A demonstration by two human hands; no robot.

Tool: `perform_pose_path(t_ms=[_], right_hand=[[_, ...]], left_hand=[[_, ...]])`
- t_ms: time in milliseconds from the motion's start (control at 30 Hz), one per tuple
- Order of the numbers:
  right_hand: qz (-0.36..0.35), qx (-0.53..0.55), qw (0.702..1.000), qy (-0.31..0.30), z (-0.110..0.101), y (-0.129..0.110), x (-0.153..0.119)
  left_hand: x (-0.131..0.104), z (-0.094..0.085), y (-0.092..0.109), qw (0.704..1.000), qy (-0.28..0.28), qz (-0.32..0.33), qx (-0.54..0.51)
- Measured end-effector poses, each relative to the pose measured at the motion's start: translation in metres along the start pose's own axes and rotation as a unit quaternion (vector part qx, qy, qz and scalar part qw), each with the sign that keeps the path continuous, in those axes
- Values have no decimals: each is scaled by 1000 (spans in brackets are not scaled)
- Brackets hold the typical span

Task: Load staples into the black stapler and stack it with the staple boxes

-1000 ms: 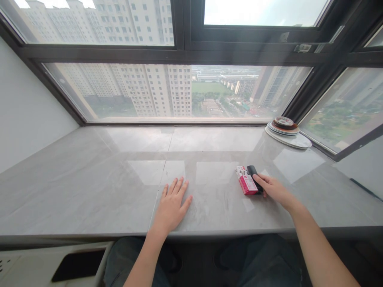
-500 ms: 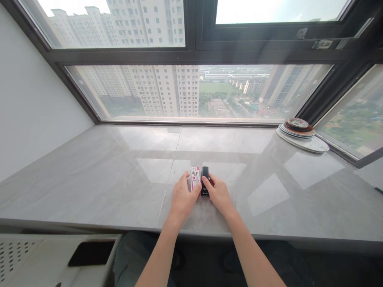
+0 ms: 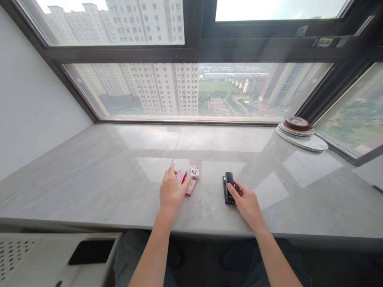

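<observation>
My left hand (image 3: 174,187) is closed around a small red and white box (image 3: 181,176), partly hidden by the fingers. A second red and white box (image 3: 190,187) lies on the grey counter beside my thumb. Just behind it is a small white box (image 3: 194,172) with a dark printed picture on it. Further right, my right hand (image 3: 245,200) grips a black stapler (image 3: 229,187), thumb on its top and fingers along its right side. The stapler's lower end is close to the counter; whether it touches, I cannot tell.
A stack of plates (image 3: 299,133) stands at the counter's back right corner. Large windows in a dark frame (image 3: 191,56) rise behind the grey counter (image 3: 89,179). At the lower left is a pale perforated piece of furniture (image 3: 38,259) with a dark rectangle on it.
My right hand has moved the stapler rightward, away from the boxes. My left hand has shifted left with one box, and the boxes that stood grouped together are now spread apart.
</observation>
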State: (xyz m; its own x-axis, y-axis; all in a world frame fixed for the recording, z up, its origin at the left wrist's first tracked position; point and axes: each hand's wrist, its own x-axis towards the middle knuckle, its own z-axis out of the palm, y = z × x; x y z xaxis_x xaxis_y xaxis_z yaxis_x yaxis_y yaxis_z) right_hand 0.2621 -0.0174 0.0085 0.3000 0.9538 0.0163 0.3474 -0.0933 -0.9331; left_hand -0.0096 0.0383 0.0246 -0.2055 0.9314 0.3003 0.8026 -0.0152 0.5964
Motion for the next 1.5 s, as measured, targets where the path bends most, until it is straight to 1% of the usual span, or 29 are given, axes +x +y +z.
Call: perform_pose_path(t_ms=[67,133,200,233,300,400,433,500,567,633,700,733,800,867,900,933,1000,1100,1167,1233,1300,1367,1500], right_hand=[[-4,-3,1000,11,1,-4,-1],[-8,-6,1000,21,1,-7,-2],[-8,-8,1000,26,0,-10,-2],[-8,-8,1000,28,0,-10,-2],[-7,-9,999,31,0,-11,-2],[-10,-12,999,30,0,-10,-2],[-11,-13,999,29,1,-10,-2],[-14,-17,999,27,1,-9,-1],[-13,-18,999,27,1,-8,-1],[-12,-17,999,28,2,-7,-1],[-15,-18,999,26,3,-6,0],[-19,-19,999,23,4,-6,0],[-27,-27,999,14,6,-4,1],[-34,-37,999,6,6,-3,1],[-36,-43,998,1,6,-3,1],[-38,-49,998,-3,4,-2,0],[-48,-66,997,-10,-3,-2,-2],[-89,-105,990,-20,-18,-6,-3],[-122,-133,983,-29,-26,-10,-3],[-145,-153,976,-46,-26,-17,-1],[-163,-158,971,-76,-18,-26,1],[-183,-155,965,-106,-4,-36,2],[-220,-151,956,-124,29,-55,-1]], left_hand=[[17,-3,-13,1000,2,-10,23],[32,-4,-21,999,-13,-17,35],[40,-4,-23,999,-20,-20,35],[40,-5,-24,999,-13,-20,32],[35,-9,-25,999,16,-15,26],[16,-20,-35,998,56,-10,36],[9,-23,-41,997,55,-15,45],[-4,-30,-51,997,32,-33,67],[-14,-35,-56,995,21,-41,89],[-23,-35,-49,993,40,-25,107],[-32,-30,-33,993,47,15,107],[-35,-26,-22,994,35,40,99],[-41,-14,0,993,-6,85,77],[-43,-1,15,991,-38,109,62],[-42,5,20,991,-47,113,60],[-41,9,22,990,-51,113,61],[-37,13,21,992,-42,100,69],[-37,10,11,995,-18,64,79],[-42,6,8,995,-38,67,69],[-51,2,10,989,-87,111,45],[-59,-1,16,976,-135,169,16],[-63,-2,22,963,-167,212,-9],[-61,-9,25,948,-198,246,-37]])
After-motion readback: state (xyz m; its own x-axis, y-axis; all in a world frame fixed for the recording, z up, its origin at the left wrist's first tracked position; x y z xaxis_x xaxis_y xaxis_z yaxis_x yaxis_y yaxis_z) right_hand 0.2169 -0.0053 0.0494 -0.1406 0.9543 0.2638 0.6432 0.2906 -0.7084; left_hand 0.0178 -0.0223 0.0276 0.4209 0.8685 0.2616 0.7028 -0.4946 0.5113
